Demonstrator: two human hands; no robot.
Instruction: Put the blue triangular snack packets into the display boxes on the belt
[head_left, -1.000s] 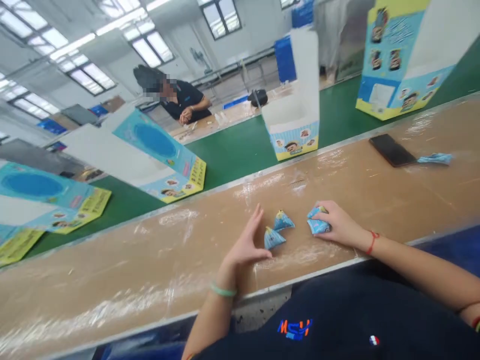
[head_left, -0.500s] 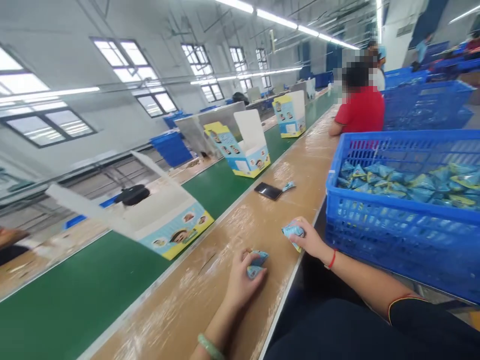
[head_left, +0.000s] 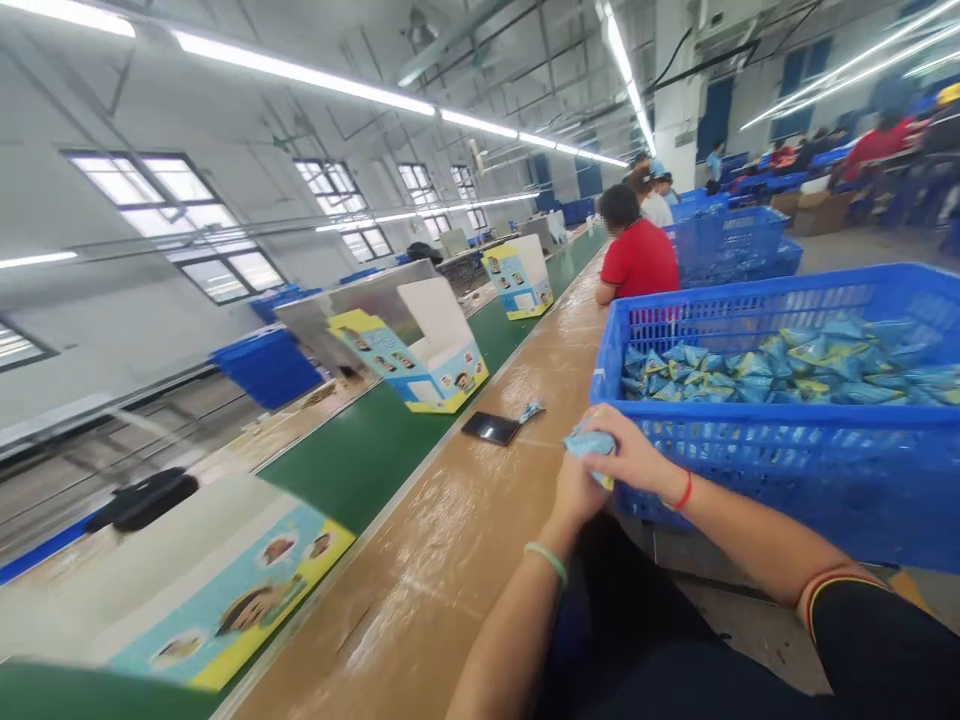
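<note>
My right hand (head_left: pixel 628 452) is closed around a small blue and yellow pyramid-shaped packet (head_left: pixel 591 442), just over the table's near edge. My left hand (head_left: pixel 574 492) is pressed up against it from below, its fingers mostly hidden behind the packet and the right hand. The hands meet beside the corner of a blue plastic crate (head_left: pixel 750 430). Inside the crate lies a heap of similar packets (head_left: pixel 757 368).
A phone (head_left: pixel 491 428) and a small blue packet (head_left: pixel 532 410) lie on the brown table (head_left: pixel 450 520). Open printed cartons (head_left: pixel 446 385), (head_left: pixel 247 590) stand on the green conveyor belt (head_left: pixel 330 440). A person in red (head_left: pixel 641 260) sits farther along.
My left hand, which held packets above the table, has come up to the right and joined my right hand. The view has turned right, and the near carton appears closer to the lower left.
</note>
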